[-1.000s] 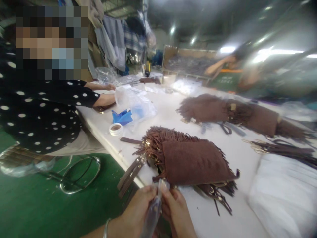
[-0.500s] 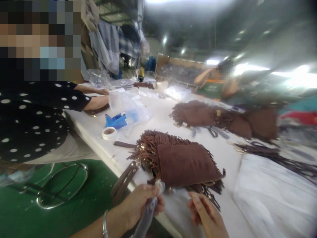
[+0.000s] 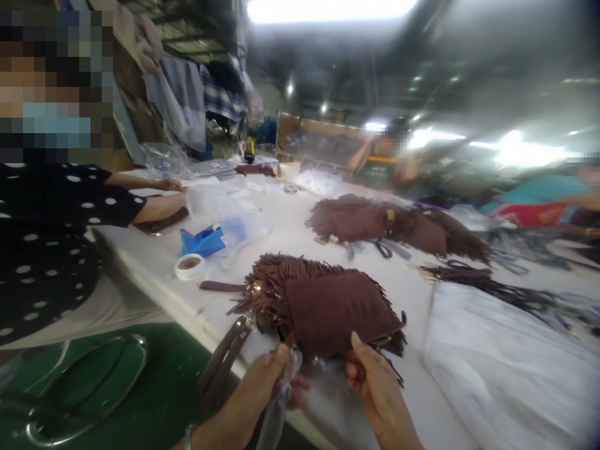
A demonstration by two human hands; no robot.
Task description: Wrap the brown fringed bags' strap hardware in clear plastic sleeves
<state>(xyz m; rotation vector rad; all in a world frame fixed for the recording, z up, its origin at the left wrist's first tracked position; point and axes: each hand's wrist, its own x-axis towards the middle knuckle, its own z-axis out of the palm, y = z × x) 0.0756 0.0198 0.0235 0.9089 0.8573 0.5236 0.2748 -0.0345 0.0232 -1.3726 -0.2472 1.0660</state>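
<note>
A dark brown suede-like bag [image 3: 337,312] with long fringe lies on the white table just ahead of my hands. My left hand [image 3: 267,381] is closed around a strap in clear plastic [image 3: 277,406], its upper end close to the bag's near left corner. At the bag's near edge, my right hand [image 3: 377,384] has its thumb on the brown material and its fingers curled beneath. Gold-coloured hardware shows among the fringe, and a brown wrist strap [image 3: 227,350] hangs towards the table edge.
Left of the bag are a white tape roll [image 3: 189,267] and a blue tape dispenser [image 3: 204,240]. More brown fringed bags [image 3: 356,219] lie behind, dark straps [image 3: 464,275] and white sheeting [image 3: 506,369] to the right. A co-worker's arm [image 3: 162,206] reaches over the table; others sit farther back.
The view has shifted, so the table contents appear farther left. My right hand has moved up to the bag's near edge, and my left hand has come nearer the bag with the strap.
</note>
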